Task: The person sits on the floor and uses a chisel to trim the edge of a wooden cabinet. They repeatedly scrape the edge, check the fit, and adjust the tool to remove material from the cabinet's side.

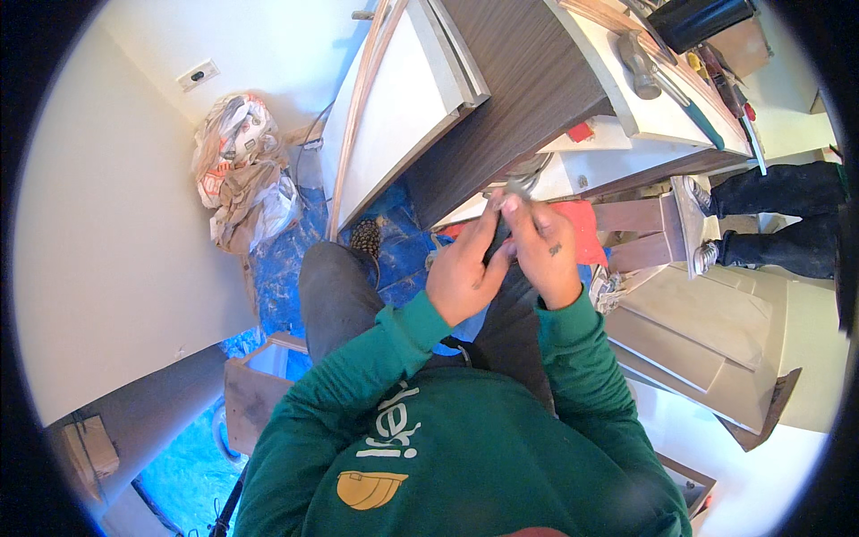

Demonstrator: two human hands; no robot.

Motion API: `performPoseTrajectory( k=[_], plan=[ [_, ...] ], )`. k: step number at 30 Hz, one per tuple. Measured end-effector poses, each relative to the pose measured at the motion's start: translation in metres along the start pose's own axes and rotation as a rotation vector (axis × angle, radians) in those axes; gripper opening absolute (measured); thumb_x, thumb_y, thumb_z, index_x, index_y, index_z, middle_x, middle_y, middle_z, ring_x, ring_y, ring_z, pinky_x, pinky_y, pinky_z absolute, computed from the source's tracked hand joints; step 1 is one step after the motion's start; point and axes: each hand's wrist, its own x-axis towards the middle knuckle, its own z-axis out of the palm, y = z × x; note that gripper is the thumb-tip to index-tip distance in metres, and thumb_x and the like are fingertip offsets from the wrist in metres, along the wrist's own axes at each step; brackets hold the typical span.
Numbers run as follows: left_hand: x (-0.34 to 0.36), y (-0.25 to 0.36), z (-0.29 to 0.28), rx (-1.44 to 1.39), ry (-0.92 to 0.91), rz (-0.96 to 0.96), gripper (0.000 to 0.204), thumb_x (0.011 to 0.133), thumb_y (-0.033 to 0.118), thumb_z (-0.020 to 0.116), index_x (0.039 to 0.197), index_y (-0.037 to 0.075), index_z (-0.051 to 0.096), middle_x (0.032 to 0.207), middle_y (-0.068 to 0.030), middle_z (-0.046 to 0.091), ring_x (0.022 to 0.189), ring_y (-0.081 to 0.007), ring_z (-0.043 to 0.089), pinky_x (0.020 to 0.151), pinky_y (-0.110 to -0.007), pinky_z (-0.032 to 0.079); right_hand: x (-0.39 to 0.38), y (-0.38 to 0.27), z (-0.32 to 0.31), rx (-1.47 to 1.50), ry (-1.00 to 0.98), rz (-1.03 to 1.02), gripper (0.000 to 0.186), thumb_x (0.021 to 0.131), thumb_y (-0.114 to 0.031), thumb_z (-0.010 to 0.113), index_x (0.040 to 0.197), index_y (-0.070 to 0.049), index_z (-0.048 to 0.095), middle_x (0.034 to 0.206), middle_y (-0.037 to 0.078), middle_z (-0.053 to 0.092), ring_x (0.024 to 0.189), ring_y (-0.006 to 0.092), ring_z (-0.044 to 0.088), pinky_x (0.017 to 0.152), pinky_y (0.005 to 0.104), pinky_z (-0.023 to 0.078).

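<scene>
Holding a dark piece (pixel 498 240) between left hand (pixel 461 268) and right hand (pixel 544 255), with fingers narrowed around it, in front of the body. Seen beyond: a red cloth (pixel 583 231) and, toward the worktop's (pixel 658 118) lower right corner, a hammer (pixel 639 68).

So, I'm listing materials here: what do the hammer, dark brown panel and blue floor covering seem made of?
Hammer: head likely steel, by its dull metallic grey; green handle end perhaps rubber. Dark brown panel: probably laminate or veneer, satin, from its even wood grain. Blue floor covering: likely thin plastic, from its creases and sheen.
</scene>
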Motion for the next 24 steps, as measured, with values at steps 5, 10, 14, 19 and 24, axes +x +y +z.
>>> performPoseTrajectory(
  k=[5, 10, 14, 19, 24],
  plan=[
    [-0.057, -0.031, -0.022, 0.022, -0.079, -0.314, 0.068, 0.097, 0.022, 0.065, 0.153, -0.003, 0.034, 0.126, -0.0320, 0.062, 0.114, -0.0371, 0.067, 0.094, -0.038, 0.051, -0.025, 0.045, -0.022, 0.179, -0.149, 0.222, 0.033, 0.103, -0.027, 0.055, 0.098, 0.003, 0.070, 0.078, 0.013, 0.068, 0.072, 0.0196, 0.065, 0.069, 0.0322, 0.051],
    [-0.060, -0.080, -0.031, -0.031, 0.074, -0.566, 0.070, 0.097, 0.031, 0.065, 0.151, -0.004, 0.037, 0.103, -0.0279, 0.069, 0.087, -0.0300, 0.071, 0.080, -0.037, 0.055, -0.021, 0.067, -0.041, -0.339, -0.284, -0.045, 0.024, 0.099, -0.018, 0.060, 0.109, 0.003, 0.067, 0.089, 0.011, 0.069, 0.082, 0.0204, 0.067, 0.078, 0.0324, 0.054],
    [-0.049, -0.083, -0.038, -0.247, 0.104, -0.824, 0.069, 0.098, 0.034, 0.064, 0.153, 0.002, 0.038, 0.086, -0.0118, 0.068, 0.062, -0.0156, 0.062, 0.054, -0.033, 0.054, 0.004, 0.036, -0.056, -0.481, -0.358, -0.272, 0.026, 0.095, -0.012, 0.063, 0.116, 0.005, 0.063, 0.106, 0.013, 0.069, 0.094, 0.0216, 0.068, 0.086, 0.0324, 0.054],
    [-0.052, -0.096, -0.033, -0.293, 0.111, -0.802, 0.068, 0.098, 0.035, 0.064, 0.154, 0.005, 0.039, 0.078, -0.0053, 0.064, 0.051, -0.0115, 0.055, 0.044, -0.030, 0.048, 0.047, 0.009, -0.060, -0.075, 0.012, 0.022, 0.030, 0.097, -0.013, 0.062, 0.122, 0.002, 0.060, 0.112, 0.012, 0.066, 0.105, 0.0214, 0.065, 0.093, 0.0377, 0.053],
    [-0.049, -0.103, -0.034, -0.338, 0.063, -0.794, 0.066, 0.099, 0.034, 0.064, 0.151, 0.002, 0.041, 0.074, -0.0051, 0.062, 0.050, -0.0103, 0.053, 0.045, -0.030, 0.046, 0.060, -0.027, -0.025, 0.498, 0.162, -0.051, 0.029, 0.103, -0.021, 0.056, 0.122, 0.001, 0.060, 0.116, 0.009, 0.064, 0.108, 0.0221, 0.063, 0.096, 0.0426, 0.053]
  ],
)
